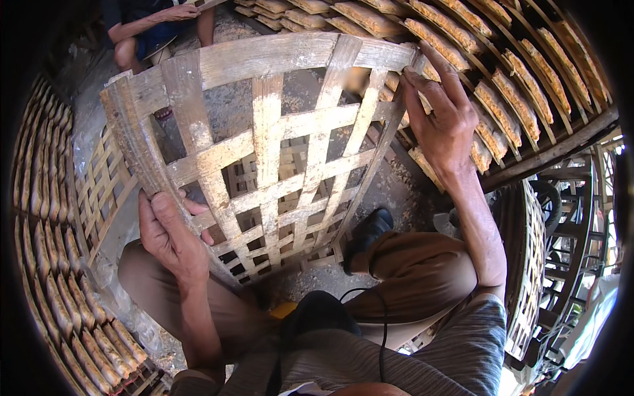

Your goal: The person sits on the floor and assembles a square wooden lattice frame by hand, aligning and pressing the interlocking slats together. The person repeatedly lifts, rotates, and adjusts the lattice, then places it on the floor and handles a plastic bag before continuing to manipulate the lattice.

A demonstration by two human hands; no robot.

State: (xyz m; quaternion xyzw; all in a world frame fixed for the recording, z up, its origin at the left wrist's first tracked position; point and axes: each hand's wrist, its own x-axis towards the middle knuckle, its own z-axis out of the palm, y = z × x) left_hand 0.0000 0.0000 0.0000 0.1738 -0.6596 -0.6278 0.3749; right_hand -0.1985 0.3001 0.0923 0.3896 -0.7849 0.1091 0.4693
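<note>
A woven bamboo lattice tray (pixel 271 125), pale and dusty, is held up in front of me, tilted with its near end toward my knees. My left hand (pixel 168 237) grips its left edge near the lower corner, fingers curled around the strip. My right hand (pixel 442 115) holds the upper right edge, fingers stretched over the rim. Through the gaps I see the ground and more lattice below.
Racks of flat brownish slabs on bamboo trays (pixel 475 72) fill the upper right, and similar rows (pixel 53 277) curve along the left. Another lattice tray (pixel 105 191) lies at left. A seated person (pixel 148 26) is at the top left. My knees (pixel 416 270) are below.
</note>
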